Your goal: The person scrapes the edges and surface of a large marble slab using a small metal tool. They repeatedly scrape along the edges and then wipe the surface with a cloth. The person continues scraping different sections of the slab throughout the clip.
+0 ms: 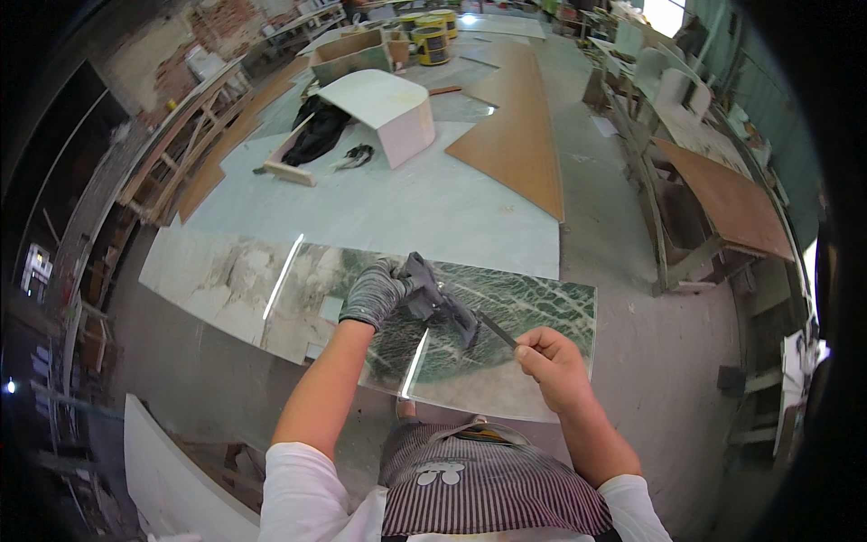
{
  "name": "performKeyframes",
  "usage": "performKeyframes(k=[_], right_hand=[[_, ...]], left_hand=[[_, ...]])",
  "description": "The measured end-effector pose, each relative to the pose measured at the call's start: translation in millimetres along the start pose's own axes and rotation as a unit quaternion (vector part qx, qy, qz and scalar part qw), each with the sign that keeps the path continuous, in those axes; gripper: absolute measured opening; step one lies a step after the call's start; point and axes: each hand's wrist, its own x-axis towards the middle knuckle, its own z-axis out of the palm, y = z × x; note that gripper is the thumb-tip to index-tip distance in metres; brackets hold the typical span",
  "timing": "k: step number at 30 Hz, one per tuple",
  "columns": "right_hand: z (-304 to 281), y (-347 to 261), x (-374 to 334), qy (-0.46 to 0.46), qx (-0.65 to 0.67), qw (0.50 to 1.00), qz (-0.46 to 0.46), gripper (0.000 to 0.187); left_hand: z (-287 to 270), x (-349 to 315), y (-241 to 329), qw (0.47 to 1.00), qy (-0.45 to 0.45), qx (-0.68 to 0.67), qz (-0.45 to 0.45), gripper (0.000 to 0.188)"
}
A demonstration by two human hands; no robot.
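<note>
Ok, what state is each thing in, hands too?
Left hand, gloved, closed on the grey cloth
Right hand, bare, closed on the thin tool
Grey cloth, crumpled
Thin tool, held at a slant
Glossy veined panel, lying flat
Box, open-topped
Yellow-and-black buckets, upright

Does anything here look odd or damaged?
The left hand wears a grey knitted glove while the right hand is bare, an odd mismatch. At upper left, the pale wall is patchy, with reddish brick showing through, so it looks damaged.
</note>
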Motion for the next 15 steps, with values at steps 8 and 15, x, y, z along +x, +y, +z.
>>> performKeyframes(k=[8,15], right_hand=[[1,13,18,-0.068,-0.026,0.997,0.039,0.013],[43,35,73,-0.134,0.066,0.985,0.086,0.013]], left_hand=[[-19,-22,-34,0.913,-0.111,-0.365,-0.144,0.037],[10,-41,-41,0.786,-0.023,-0.574,-0.227,0.024]])
